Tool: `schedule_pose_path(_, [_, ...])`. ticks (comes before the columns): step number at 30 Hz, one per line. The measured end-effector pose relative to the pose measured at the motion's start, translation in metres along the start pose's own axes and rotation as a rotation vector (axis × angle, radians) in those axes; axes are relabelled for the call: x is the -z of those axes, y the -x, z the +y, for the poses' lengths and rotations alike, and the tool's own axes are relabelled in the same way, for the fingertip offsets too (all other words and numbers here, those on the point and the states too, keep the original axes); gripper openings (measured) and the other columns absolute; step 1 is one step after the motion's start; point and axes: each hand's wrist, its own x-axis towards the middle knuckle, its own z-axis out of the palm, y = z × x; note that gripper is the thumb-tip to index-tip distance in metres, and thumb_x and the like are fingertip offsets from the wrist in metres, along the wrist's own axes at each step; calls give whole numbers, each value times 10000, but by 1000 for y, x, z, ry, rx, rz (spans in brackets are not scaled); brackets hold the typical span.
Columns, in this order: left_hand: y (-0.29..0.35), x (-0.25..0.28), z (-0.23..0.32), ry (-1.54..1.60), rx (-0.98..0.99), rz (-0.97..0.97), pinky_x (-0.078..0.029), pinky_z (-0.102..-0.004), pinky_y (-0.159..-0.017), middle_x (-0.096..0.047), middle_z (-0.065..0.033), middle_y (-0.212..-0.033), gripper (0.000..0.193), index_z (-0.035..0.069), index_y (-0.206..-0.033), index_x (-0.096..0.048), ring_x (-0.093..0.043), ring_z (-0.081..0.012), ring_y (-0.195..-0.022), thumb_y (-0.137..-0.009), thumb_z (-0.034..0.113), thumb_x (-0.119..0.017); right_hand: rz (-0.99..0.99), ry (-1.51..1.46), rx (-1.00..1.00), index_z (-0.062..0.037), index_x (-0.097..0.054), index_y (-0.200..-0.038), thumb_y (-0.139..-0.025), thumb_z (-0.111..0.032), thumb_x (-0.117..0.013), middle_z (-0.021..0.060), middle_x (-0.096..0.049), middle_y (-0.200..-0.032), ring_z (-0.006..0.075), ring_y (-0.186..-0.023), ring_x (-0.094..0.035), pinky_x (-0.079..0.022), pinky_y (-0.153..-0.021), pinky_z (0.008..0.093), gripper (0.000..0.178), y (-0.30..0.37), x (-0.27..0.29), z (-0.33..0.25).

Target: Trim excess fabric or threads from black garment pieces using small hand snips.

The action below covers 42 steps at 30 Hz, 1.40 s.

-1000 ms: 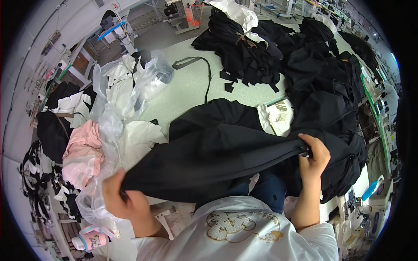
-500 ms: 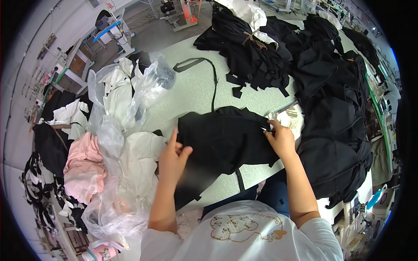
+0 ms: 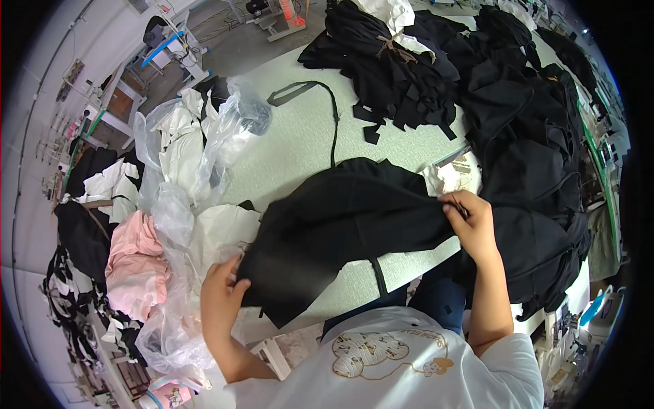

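A black garment piece (image 3: 347, 218) stretches between my hands over the pale green table, with raised folds along its length. My right hand (image 3: 473, 223) pinches its right corner between thumb and fingers. At the opposite end, my left hand (image 3: 221, 293) has its fingers and thumb closed around the left edge, and that grip is partly hidden by the cloth. A thin black strip (image 3: 334, 119) curls on the table beyond the garment piece. Another short black strip (image 3: 378, 276) hangs below its near edge.
Black fabric pieces (image 3: 524, 184) are heaped along the right side. A tied black bundle (image 3: 388, 65) lies at the far side. On the left are clear plastic bags (image 3: 174, 211), white fabric (image 3: 221, 235) and pink cloth (image 3: 136, 262). A pink-and-white cup (image 3: 167, 394) stands lower left.
My left hand has moved down and left and closed on the garment's edge. My right hand has shifted right with its corner. The black cloth is now drawn out wider.
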Motion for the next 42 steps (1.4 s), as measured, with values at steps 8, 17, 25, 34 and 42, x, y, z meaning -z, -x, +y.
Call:
schedule_pose_path(8, [-14,-85,103,125,-492,-270,-520,-387,-755,-660,-91,-924,133,70,-908,-699,-650,-289,-874,-826,174,-713,-43,-78,-51,6,-678,-987,-765,86,-643,149,-684,-900,275,-833,-690,-537,-743,322,238,44,-19,3])
schedule_pose_path(17, [9,-190,87,355,-519,-256,-508,-379,-812,-637,-118,-1026,475,8,-1375,-462,-622,-302,-921,-926,96,-593,122,-128,105,-13,-702,-976,-743,58,-656,118,-677,-746,193,-637,-667,-510,-603,278,248,62,-23,-25])
schedule_pose_path(25, [-47,-200,77,84,-707,169,-463,-429,-968,-605,-220,-1209,392,-24,-1291,-543,-587,-373,-1120,-923,111,-569,13,-123,442,-15,-697,-1026,-595,52,-691,78,-620,-648,226,-557,-629,-501,-507,319,436,77,-19,-35])
schedule_pose_path(34, [-113,-178,148,-385,-6,-173,-453,-444,-989,-612,-226,-1248,377,55,-1203,-649,-566,-379,-1177,-962,323,-535,248,389,189,-93,-645,-1121,-696,17,-647,99,-580,-901,317,-777,-634,-531,-636,415,439,42,-10,34])
schedule_pose_path(42, [-81,-187,87,-269,-755,399,-476,-469,-808,-638,-208,-907,228,-37,-913,-667,-591,-402,-889,-904,185,-614,309,154,-9,-91,-682,-1010,-774,-92,-710,88,-622,-868,326,-730,-647,-527,-632,430,237,90,7,45])
